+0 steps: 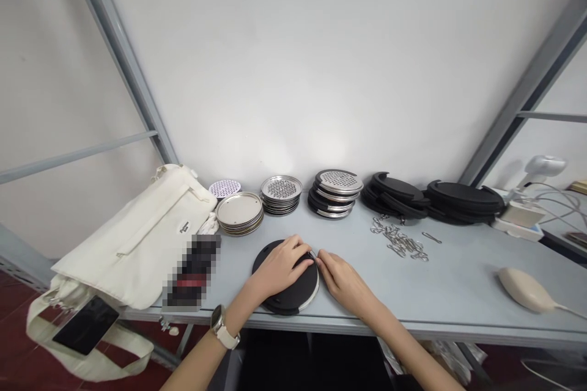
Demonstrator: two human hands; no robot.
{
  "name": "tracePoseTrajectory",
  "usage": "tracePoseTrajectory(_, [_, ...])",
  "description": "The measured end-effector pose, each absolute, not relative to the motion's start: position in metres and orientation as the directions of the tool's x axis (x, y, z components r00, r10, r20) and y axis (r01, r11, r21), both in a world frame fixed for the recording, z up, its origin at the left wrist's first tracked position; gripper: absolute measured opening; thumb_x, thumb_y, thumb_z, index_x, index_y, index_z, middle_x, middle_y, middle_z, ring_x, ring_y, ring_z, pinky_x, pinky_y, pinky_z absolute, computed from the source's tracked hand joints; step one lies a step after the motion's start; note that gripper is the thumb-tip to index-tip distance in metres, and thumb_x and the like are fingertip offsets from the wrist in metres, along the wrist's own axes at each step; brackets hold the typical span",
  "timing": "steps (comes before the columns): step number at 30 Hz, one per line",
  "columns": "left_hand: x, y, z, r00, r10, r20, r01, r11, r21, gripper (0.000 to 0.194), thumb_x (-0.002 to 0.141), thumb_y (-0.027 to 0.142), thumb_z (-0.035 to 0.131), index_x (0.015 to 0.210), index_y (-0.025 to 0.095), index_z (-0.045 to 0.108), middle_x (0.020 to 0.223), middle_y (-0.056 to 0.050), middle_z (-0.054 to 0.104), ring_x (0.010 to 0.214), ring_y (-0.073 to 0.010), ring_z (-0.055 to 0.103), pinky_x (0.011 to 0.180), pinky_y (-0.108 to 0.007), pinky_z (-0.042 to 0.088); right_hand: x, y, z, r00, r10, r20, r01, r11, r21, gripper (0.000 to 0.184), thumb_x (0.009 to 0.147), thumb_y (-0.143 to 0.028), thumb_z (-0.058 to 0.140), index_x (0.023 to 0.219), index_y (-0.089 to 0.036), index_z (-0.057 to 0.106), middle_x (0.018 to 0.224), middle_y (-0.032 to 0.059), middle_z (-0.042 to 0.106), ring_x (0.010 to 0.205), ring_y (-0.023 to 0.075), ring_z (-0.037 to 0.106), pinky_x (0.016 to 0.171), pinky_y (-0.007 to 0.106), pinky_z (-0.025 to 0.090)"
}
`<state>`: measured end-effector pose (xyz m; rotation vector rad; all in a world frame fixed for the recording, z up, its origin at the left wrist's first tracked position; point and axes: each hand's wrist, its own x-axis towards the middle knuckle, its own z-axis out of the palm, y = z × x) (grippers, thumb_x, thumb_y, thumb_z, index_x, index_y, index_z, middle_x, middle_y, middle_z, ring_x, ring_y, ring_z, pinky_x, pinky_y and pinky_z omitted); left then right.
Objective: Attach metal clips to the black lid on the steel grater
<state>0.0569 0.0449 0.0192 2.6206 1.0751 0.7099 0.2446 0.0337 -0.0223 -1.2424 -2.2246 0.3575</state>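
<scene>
Since the black disc (pixel 293 300) shows a steel rim along its near side, it will likely handle as a stiff, fairly light part with a slippery edge; the outer rim appears the safest place to take hold. It lies near the front edge of the desk (pixel 440 284), around the middle. The left hand (pixel 279 269) is curved over its top, and the right hand (pixel 343 286) meets its right edge, with the two hands together at the fingertips. The left hand appears to bear on the disc; whether the right hand grips it cannot be determined. A small bright piece (pixel 312 253) between the fingertips is too small to identify. Along the rear edge stand perforated steel discs (pixel 337 182) and black discs (pixel 463 197); wire clips (pixel 398 241) lie just forward of them. A pixelated object (pixel 192 272) beside the disc cannot be made out.
</scene>
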Motion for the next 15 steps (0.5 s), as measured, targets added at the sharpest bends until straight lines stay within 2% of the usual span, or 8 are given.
tracePoseTrajectory(5, [0.0564,0.0444,0.0178,0.616,0.700,0.361,0.598,-0.714,0.365,0.019,0.095,0.023,0.045,0.111,0.021,0.055,0.099,-0.004,0.053,0.095,-0.0180,0.054,0.085,-0.031,0.045,0.2449,0.0334,-0.0202,-0.429,0.838,0.336,0.680,0.545,-0.490,0.022,0.098,-0.022,0.027,0.081,-0.022,0.040,0.076,0.0039,0.057,0.069,0.0181,0.055,0.063,0.029,0.041])
tracePoseTrajectory(15, [0.0560,0.0450,0.0141,0.600,0.709,0.371,0.618,-0.705,0.349,0.017,0.093,0.027,0.048,0.107,0.019,0.054,0.100,-0.005,0.053,0.098,-0.0189,0.054,0.085,-0.031,0.046,0.2440,0.0318,-0.0214,-0.410,0.858,0.309,0.705,0.513,-0.489,0.018,0.097,-0.024,0.029,0.083,-0.021,0.040,0.078,0.0050,0.058,0.069,0.0191,0.057,0.063,0.030,0.043])
